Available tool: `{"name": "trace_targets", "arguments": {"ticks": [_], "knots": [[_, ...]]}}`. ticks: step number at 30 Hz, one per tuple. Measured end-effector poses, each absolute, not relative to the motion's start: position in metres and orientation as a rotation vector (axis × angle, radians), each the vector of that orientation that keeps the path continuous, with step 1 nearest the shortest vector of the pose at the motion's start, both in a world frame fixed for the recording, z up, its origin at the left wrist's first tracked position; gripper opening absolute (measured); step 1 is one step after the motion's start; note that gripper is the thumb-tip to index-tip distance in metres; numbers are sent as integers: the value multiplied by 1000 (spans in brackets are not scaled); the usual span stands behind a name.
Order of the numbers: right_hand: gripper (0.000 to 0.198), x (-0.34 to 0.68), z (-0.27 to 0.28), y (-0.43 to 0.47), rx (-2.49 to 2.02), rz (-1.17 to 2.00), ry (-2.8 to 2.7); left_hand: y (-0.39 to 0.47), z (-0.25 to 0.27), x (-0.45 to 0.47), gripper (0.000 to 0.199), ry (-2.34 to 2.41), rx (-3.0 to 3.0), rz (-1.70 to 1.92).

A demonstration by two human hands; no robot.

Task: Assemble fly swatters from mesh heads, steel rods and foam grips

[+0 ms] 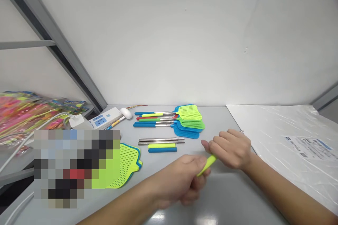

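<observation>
My left hand (185,177) is closed around a yellow-green fly swatter handle (210,164), which slants up to the right. Wrapped over the upper end of it is my right hand (233,149); a silver rod tip (241,132) pokes out past its knuckles. How far the rod sits in the handle is hidden by the fingers. Ahead and to the left lie loose metal rods (161,141), a yellow handle (161,146) and a blue handle (162,150). Perforated swatter heads (128,165), yellow-green over blue, lie stacked on the left.
Assembled fly swatters (188,123) in several colours lie at the back of the grey table (221,197). A power strip (105,116) with a white plug and cables stands at back left, near colourful bagged goods (34,112). White plastic sheeting (280,123) covers the right. A blurred-out patch hides part of the left.
</observation>
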State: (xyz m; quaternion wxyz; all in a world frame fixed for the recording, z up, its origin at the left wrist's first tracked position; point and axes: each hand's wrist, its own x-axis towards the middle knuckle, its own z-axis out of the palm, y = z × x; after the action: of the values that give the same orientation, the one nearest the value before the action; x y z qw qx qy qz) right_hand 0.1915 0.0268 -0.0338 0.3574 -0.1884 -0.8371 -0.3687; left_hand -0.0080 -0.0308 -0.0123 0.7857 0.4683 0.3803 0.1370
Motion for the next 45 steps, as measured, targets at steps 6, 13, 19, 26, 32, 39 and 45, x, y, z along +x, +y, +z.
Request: {"name": "trace_targets", "arguments": {"ticks": [6,13,19,26,32,39,45], "knots": [[40,196,-30,26,-548,-942,-2198,-24,-19,-13,37,711,1079,256],[40,189,-45,22,-1193,-582,-2369,-28,-33,-5,27,1563,2775,445],[29,177,-44,2,-1542,-143,-2500,-33,-39,-1,32,1566,3020,344],[41,177,-58,3,-1329,-374,-2406,-35,-50,-4,26,1507,2885,186],[43,182,-57,15,-905,-656,-2260,-42,-35,2,37,1548,2393,230],[43,193,-37,27,-414,-904,-2109,-35,-10,-5,35,863,1003,237],[43,194,-30,21,-386,-917,-2071,-22,-17,-15,38,583,683,51]]}}
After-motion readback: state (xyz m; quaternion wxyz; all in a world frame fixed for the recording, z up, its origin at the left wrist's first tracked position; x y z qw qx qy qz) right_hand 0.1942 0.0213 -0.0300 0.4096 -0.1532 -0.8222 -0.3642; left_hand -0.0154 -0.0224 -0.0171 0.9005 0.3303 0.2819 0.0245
